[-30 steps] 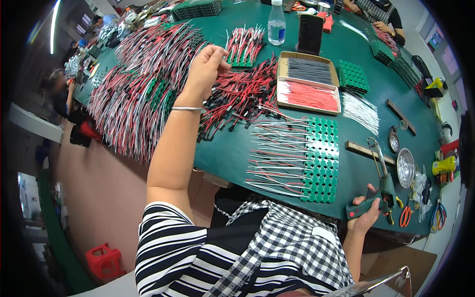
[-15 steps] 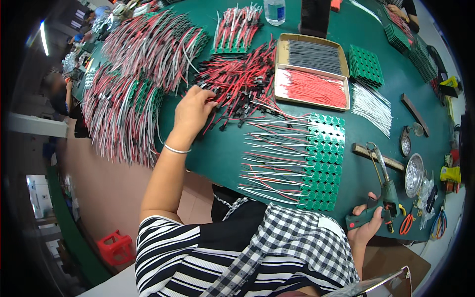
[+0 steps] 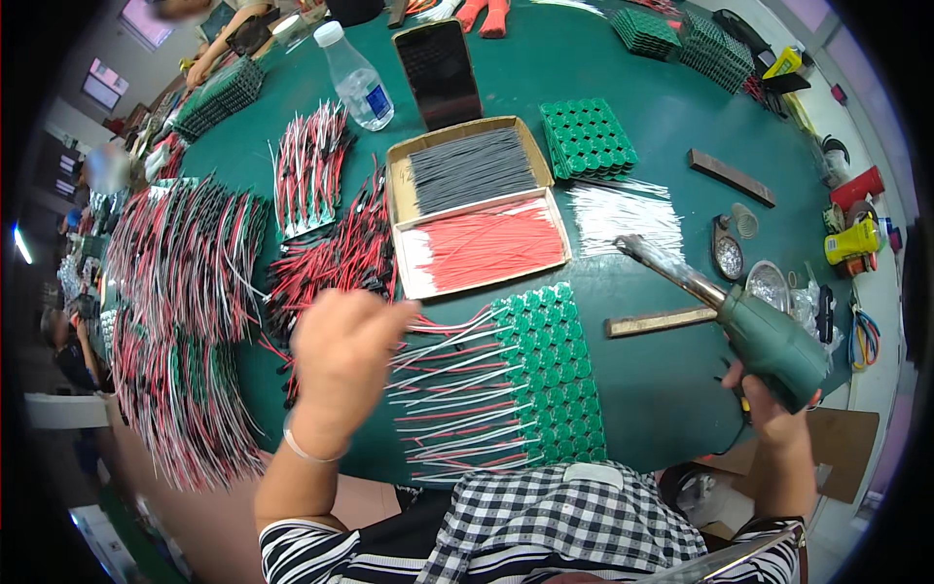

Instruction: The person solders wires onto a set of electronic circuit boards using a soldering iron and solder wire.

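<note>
My right hand (image 3: pixel 769 414) grips a soldering gun (image 3: pixel 773 336) with a green body, its metal barrel pointing to the far left. My left hand (image 3: pixel 345 355), slightly blurred, has its fingers curled together; anything inside them is hidden. It is raised beside the near edge of a loose pile of red and black wires (image 3: pixel 336 258). Just right of it lies a panel of green round circuit boards (image 3: pixel 555 380). Red, white and black wires (image 3: pixel 457 394) stretch left from that panel.
Beyond the panel sits a cardboard box (image 3: pixel 404 263) of black and red tubes. White tubes (image 3: pixel 628 219) and stacked green boards (image 3: pixel 589 141) lie right of it. Wired boards (image 3: pixel 185 263) are heaped at left. A bottle (image 3: pixel 360 88) and phone (image 3: pixel 438 73) stand at the back.
My left hand has drawn back from the wire pile toward the panel, fingers curled. My right hand has raised the soldering gun, now tipped to the left. The view has shifted.
</note>
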`<state>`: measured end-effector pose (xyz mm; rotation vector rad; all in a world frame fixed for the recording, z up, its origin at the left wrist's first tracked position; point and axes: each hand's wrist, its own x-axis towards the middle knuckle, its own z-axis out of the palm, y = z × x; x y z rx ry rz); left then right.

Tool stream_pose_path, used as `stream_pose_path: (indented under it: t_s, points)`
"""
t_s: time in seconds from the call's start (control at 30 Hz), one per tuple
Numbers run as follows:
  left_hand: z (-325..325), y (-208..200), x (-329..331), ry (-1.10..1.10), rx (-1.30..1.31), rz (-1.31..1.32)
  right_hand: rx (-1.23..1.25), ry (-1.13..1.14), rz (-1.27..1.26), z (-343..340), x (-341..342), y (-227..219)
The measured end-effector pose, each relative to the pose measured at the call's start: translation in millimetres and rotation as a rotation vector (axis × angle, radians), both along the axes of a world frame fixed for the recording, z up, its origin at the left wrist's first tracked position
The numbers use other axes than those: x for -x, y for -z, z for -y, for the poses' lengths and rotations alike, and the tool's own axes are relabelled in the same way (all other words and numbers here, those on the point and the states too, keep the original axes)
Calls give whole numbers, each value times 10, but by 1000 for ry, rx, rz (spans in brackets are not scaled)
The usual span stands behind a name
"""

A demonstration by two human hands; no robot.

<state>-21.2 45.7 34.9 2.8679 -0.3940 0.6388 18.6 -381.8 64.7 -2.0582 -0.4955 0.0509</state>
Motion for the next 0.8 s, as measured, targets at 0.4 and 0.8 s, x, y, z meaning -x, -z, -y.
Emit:
stream_pose_path:
  t_s: [0.4, 0.8]
  points:
    - [308, 625, -378, 209, 113, -101, -75, 7, -389, -372, -61, 338]
    - [349, 730, -404, 242, 203, -169, -187, 3, -483, -777, 374, 875]
